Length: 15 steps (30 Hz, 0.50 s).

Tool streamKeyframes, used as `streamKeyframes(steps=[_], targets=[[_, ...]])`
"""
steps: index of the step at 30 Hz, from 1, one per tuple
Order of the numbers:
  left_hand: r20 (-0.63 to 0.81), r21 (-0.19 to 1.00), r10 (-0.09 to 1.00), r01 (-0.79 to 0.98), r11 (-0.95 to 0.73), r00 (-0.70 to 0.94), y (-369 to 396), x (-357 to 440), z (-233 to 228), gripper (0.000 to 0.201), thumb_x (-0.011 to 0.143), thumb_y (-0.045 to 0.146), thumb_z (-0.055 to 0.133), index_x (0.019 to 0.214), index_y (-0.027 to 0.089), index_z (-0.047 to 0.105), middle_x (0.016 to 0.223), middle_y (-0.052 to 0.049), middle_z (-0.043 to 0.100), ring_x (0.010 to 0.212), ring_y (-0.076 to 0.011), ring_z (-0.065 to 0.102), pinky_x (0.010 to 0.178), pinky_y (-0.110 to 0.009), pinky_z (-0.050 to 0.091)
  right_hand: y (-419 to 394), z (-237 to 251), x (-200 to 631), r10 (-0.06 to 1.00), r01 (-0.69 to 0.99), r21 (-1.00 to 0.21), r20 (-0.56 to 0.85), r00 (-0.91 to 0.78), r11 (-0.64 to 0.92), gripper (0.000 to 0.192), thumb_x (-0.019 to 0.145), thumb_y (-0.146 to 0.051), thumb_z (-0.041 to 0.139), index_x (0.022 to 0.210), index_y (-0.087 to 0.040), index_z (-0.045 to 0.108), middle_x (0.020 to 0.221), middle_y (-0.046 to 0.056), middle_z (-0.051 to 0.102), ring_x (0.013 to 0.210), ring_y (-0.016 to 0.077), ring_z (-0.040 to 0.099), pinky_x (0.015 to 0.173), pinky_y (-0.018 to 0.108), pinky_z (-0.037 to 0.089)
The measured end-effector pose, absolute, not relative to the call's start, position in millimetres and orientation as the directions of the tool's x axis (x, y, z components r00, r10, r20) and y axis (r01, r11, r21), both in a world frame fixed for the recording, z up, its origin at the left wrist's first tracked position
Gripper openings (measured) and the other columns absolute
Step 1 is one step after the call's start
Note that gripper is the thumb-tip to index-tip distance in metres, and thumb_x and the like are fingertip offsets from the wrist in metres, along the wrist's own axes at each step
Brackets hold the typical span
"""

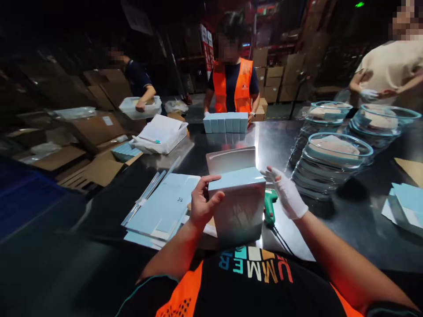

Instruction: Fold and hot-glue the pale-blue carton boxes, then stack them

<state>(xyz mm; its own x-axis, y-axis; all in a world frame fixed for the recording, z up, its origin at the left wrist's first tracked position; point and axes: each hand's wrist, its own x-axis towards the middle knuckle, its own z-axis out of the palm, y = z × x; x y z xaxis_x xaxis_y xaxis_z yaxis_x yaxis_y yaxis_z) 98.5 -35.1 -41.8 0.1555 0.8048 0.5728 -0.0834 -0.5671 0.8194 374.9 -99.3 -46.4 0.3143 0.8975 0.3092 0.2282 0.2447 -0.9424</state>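
Observation:
In the head view a pale blue and grey cardboard box (pixel 238 211) stands in front of my chest, its back flap (pixel 231 161) raised. My bare left hand (pixel 202 203) grips the box's left side, with thumb on the near face and fingers along the top edge. My right hand (pixel 288 193), in a white glove with bare fingertips, is open beside the box's top right corner, fingers apart. Whether those fingertips touch the box I cannot tell. Between the box and my right hand, a green glue gun (pixel 270 208) lies on the table, its dark cable running toward me.
Flat blue sheets (pixel 175 193) and clear strips (pixel 153 187) lie at left. Behind them stands a white tray (pixel 178 143). Stacked glass bowls (pixel 330 171) rise at right. Across the dark table (pixel 274 138), a person in an orange vest (pixel 244 83) handles a row of blue boxes (pixel 225 123).

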Motion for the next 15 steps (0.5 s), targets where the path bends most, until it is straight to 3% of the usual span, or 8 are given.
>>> streamKeyframes(steps=[2, 5, 9, 12, 15], targets=[[0.619, 0.782, 0.758, -0.076, -0.618, 0.203, -35.7, 103.7, -42.9, 0.069, 0.082, 0.083, 0.082, 0.112, 0.021, 0.077, 0.096, -0.006, 0.076, 0.086, -0.0244, 0.073, 0.077, -0.034, 0.058, -96.3, -26.6, 356.3, 0.93, 0.145, -0.956, 0.283, 0.234, 0.254, 0.067, 0.094, -0.076, 0.068, 0.138, -0.025, 0.07, 0.124, 0.011, 0.081, 0.117, 0.0313, 0.077, 0.101, 0.048, 0.064], [0.675, 0.727, 0.698, -0.055, -0.684, 0.239, -32.1, 107.9, -49.2, 0.067, 0.086, 0.082, 0.081, 0.109, 0.02, 0.077, 0.116, -0.011, 0.076, 0.105, -0.0279, 0.076, 0.09, -0.037, 0.061, -94.5, -10.6, 342.7, 0.952, 0.142, -0.957, 0.272, 0.141, 0.252, 0.07, 0.087, -0.074, 0.08, 0.134, -0.023, 0.073, 0.125, 0.011, 0.08, 0.118, 0.0342, 0.075, 0.107, 0.052, 0.063], [0.804, 0.595, 0.568, -0.251, -0.764, 0.177, -22.1, 108.2, -58.3, 0.059, 0.087, 0.063, 0.092, 0.125, 0.025, 0.068, 0.136, -0.012, 0.074, 0.12, -0.0271, 0.077, 0.098, -0.038, 0.06, -104.3, -21.8, 352.4, 0.89, 0.261, -0.859, 0.456, 0.003, 0.44, 0.084, 0.073, -0.072, 0.098, 0.138, -0.026, 0.072, 0.153, 0.015, 0.07, 0.145, 0.0403, 0.066, 0.122, 0.057, 0.055], [0.87, 0.493, 0.445, -0.338, -0.802, 0.213, -13.9, 106.1, -57.5, 0.051, 0.093, 0.052, 0.091, 0.133, 0.03, 0.07, 0.128, -0.009, 0.078, 0.125, -0.0275, 0.078, 0.107, -0.044, 0.061, -116.2, -34.5, 359.8, 0.826, 0.278, -0.784, 0.559, -0.071, 0.555, 0.051, 0.088, -0.056, 0.094, 0.13, -0.032, 0.079, 0.174, 0.012, 0.054, 0.161, 0.0363, 0.054, 0.13, 0.057, 0.049], [0.882, 0.44, 0.348, -0.291, -0.85, 0.318, -4.7, 100.1, -52.4, 0.03, 0.099, 0.049, 0.085, 0.12, 0.027, 0.082, 0.128, -0.012, 0.08, 0.131, -0.0318, 0.076, 0.113, -0.053, 0.059, -123.1, -37.4, 360.1, 0.795, 0.242, -0.761, 0.6, -0.092, 0.602, 0.028, 0.101, -0.04, 0.083, 0.129, -0.038, 0.084, 0.173, 0.006, 0.057, 0.158, 0.0311, 0.059, 0.129, 0.052, 0.053]])
